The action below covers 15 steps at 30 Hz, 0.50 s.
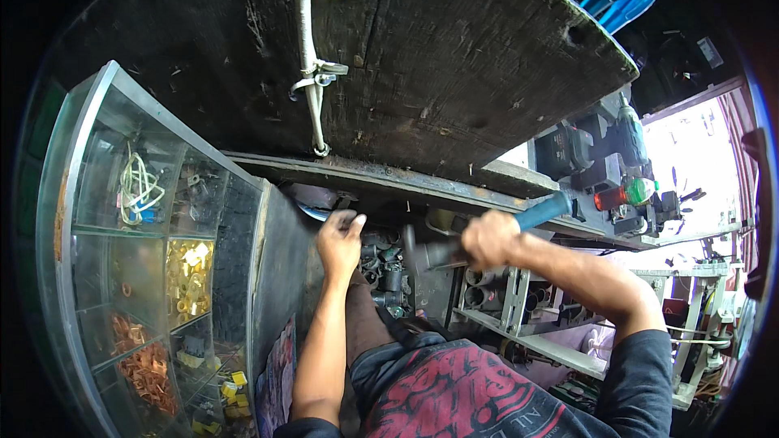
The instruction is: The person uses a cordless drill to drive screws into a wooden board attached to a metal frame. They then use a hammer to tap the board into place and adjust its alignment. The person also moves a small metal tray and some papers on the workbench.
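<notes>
My right hand [490,240] is wrapped round the handle of a hammer [545,211]. Its blue grip sticks out to the right of my fist, while the dark metal head points left toward my other hand. My left hand [339,242] is closed, thumb up, just below the bench edge. Something small and dark shows at its fingertips, too unclear to name. Beside those fingers lies a pale, rounded thing [312,209], partly hidden under the bench. Several dark metal motor parts [391,276] lie on the floor between my arms.
A dark wooden bench top [406,73] with a white cable tied along it spans the front. On the left stands a glass cabinet [105,231] holding copper and yellow pieces. At the right are a metal rack [519,308], plastic bottles [629,193] and black tool cases [564,148].
</notes>
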Each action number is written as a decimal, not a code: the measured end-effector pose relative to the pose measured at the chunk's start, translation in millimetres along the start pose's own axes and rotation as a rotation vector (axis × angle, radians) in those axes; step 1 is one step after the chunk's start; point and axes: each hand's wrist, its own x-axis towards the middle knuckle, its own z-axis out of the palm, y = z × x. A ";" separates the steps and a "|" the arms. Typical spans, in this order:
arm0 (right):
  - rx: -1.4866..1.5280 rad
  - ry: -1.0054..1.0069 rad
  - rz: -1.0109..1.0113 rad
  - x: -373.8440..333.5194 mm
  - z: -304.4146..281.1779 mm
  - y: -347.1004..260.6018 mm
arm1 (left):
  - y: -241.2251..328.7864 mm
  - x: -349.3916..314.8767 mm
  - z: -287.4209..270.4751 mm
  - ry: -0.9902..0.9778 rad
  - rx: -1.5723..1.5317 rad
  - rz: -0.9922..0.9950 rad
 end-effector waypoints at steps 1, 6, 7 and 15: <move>0.065 0.153 0.172 -1.3 -2.5 0.0 | -15.9 -10.6 -8.7 0.027 0.051 0.039; 0.028 -0.207 -0.144 -11.7 -16.4 -5.7 | -102.4 -77.4 -72.5 0.145 0.342 -0.093; -0.005 -0.187 -0.237 -11.2 -20.4 -5.0 | -117.6 -93.6 -85.1 0.186 0.417 -0.187; 0.128 -0.121 -0.035 -7.2 -1.2 -5.2 | -202.3 -162.5 -149.2 0.253 0.398 -0.515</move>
